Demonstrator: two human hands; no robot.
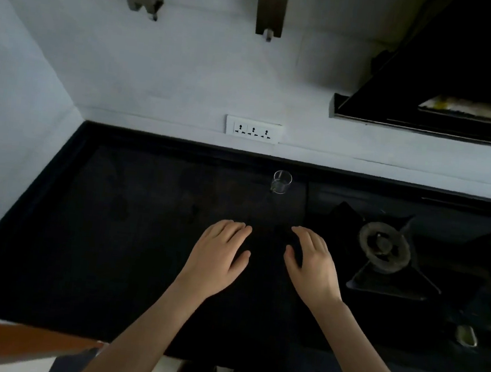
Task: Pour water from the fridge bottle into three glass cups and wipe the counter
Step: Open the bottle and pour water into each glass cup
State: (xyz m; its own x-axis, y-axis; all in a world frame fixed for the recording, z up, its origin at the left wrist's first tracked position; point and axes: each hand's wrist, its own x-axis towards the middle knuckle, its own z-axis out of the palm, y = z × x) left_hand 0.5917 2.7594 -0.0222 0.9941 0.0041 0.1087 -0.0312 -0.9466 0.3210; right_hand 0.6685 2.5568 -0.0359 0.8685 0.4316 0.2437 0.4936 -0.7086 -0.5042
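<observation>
One clear glass cup (281, 182) stands upright near the back of the black counter (118, 233), close to the wall. My left hand (219, 252) and my right hand (313, 262) lie palm down, side by side over the middle of the counter, fingers straight and relaxed, holding nothing. Both hands are well in front of the cup. No bottle and no cloth are in view.
A gas stove burner (384, 252) on a black hob sits right of my right hand, with knobs (466, 335) at its front. A white socket strip (253, 129) is on the wall behind the cup. A black hood (447, 95) hangs at upper right. Two wall hooks (270, 15) are above.
</observation>
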